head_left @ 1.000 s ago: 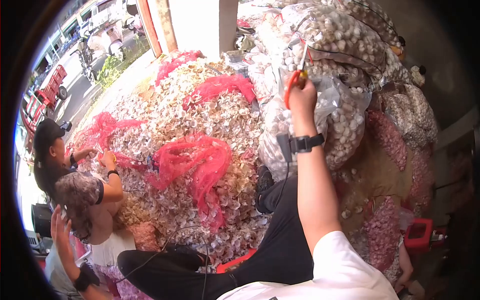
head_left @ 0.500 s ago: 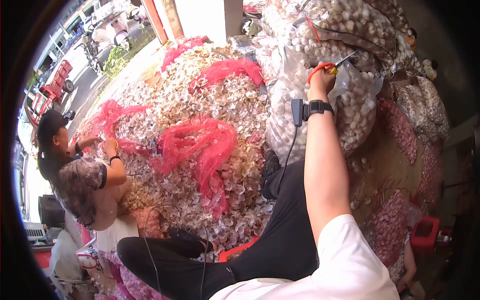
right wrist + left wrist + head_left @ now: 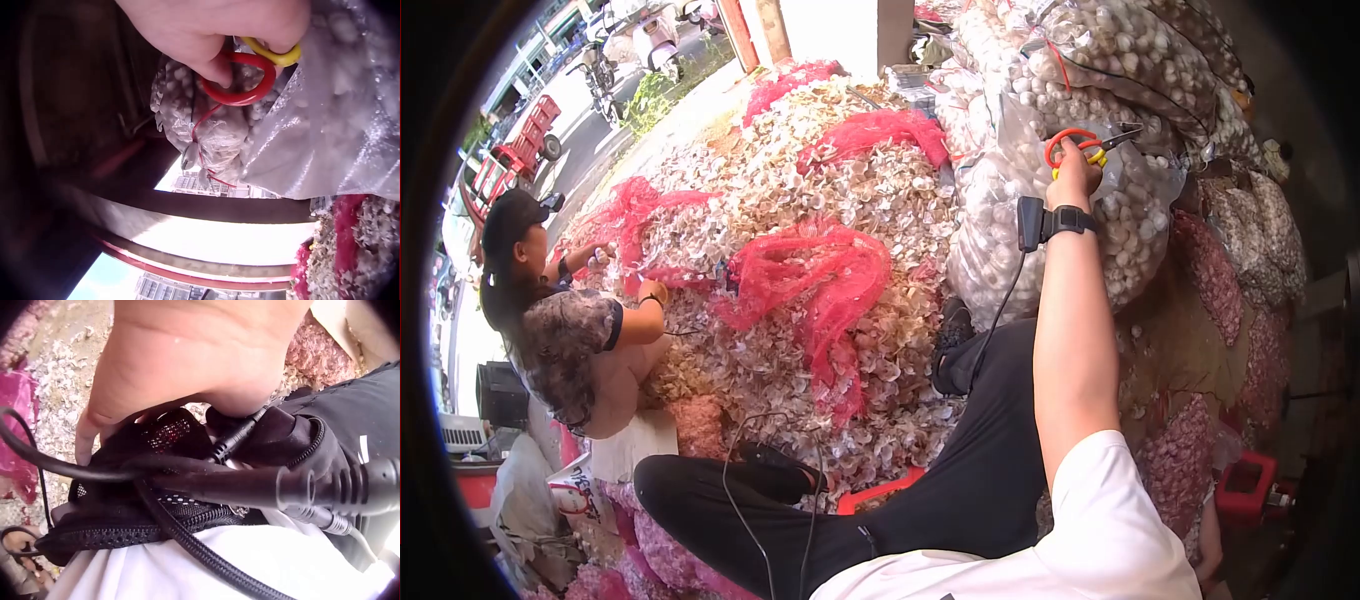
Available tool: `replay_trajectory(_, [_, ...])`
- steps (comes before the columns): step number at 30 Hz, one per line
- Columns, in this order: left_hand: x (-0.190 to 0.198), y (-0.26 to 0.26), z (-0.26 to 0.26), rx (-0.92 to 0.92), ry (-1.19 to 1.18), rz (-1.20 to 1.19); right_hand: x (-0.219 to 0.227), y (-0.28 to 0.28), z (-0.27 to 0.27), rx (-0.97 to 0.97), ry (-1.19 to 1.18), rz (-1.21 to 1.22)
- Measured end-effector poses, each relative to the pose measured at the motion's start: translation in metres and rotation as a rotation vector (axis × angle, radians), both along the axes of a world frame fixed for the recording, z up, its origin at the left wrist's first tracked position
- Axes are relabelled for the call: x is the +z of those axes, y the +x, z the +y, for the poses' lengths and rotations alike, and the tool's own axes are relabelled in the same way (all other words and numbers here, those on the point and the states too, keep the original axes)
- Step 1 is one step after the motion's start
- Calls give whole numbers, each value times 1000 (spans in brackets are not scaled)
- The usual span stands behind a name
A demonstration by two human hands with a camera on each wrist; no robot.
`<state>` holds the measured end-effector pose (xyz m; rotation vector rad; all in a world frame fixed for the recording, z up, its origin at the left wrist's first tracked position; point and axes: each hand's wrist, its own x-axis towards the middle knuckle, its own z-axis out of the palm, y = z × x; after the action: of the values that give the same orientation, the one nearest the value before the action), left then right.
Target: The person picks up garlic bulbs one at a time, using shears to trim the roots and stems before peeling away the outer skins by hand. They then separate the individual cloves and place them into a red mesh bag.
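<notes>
My right hand (image 3: 1080,182) grips a pair of scissors (image 3: 1113,141) with red and yellow handles. Its thumb is through the red loop (image 3: 240,99), and the blades point right, opened a little. Behind them stands a large clear plastic bag of garlic bulbs (image 3: 1000,240), overlapped by the hand in the head view. Only the left wrist view has my left hand (image 3: 194,356), which is over a black mesh pouch (image 3: 119,534) at my waist. Its fingers go down behind the pouch, mostly hidden. Thick black cables (image 3: 231,487) cross in front.
A heap of garlic skins (image 3: 760,170) with red netting (image 3: 825,265) spreads ahead. Another person (image 3: 565,325) sits at its left edge. More garlic sacks (image 3: 1120,60) are stacked behind the clear bag. A red stool (image 3: 1245,485) stands at right.
The scissors have swung from pointing up to pointing right as my right hand came nearer. My left hand, raised at lower left a second ago, has left the head view. That view has shifted.
</notes>
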<state>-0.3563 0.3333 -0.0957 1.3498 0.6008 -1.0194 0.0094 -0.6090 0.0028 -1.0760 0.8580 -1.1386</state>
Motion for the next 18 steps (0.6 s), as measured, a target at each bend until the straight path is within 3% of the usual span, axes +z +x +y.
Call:
replay_trajectory(4, [-28,-20,-41,-66,31,76,18,-4,17,23,112,-169])
replay_trajectory(6, [-33,-32,-59,-99,57,122,20,-4,21,141,66,-181])
replay_trajectory(12, [-10,-127,-98,-95,173,309,37,9,45,172,21,-260])
replay_trajectory(18, [35,-198,-134,-102,284,518,67,-7,160,672,-94,-285])
